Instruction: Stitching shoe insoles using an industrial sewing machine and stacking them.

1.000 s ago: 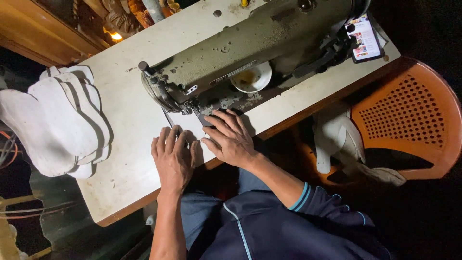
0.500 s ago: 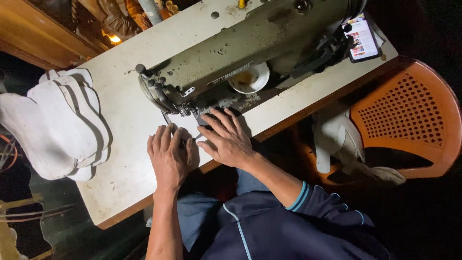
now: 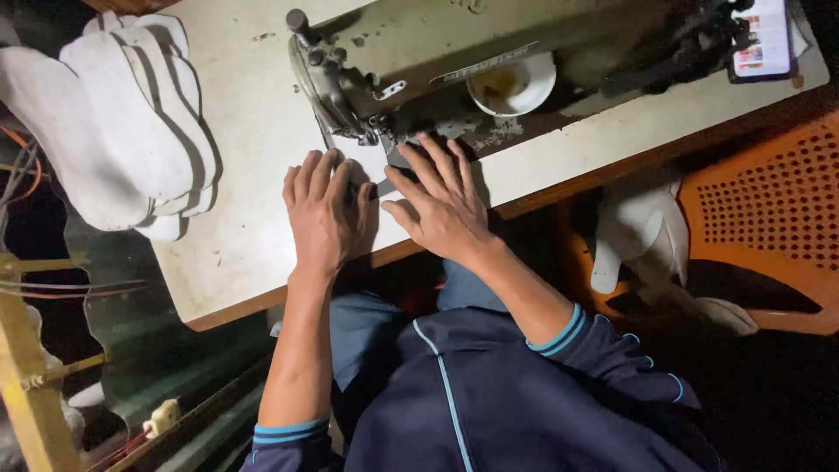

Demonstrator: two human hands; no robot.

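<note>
Both my hands, left and right, press fingers spread flat on a dark piece under the sewing machine; white soles wait stacked on the counter.

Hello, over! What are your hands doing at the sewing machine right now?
Left hand and right hand flat on a white piece under the grey-green sewing machine. Stacked white sole-shaped pieces lie leftward. Nothing blocking.

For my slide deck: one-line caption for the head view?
Both hands, left hand and right hand, press a small workpiece flat at a grey-green industrial sewing machine.

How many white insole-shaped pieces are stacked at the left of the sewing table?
5, roughly: flat white insole-shaped pieces fanned in one overlapping pile on the worn white tabletop's left edge; more may be hidden underneath.
</note>
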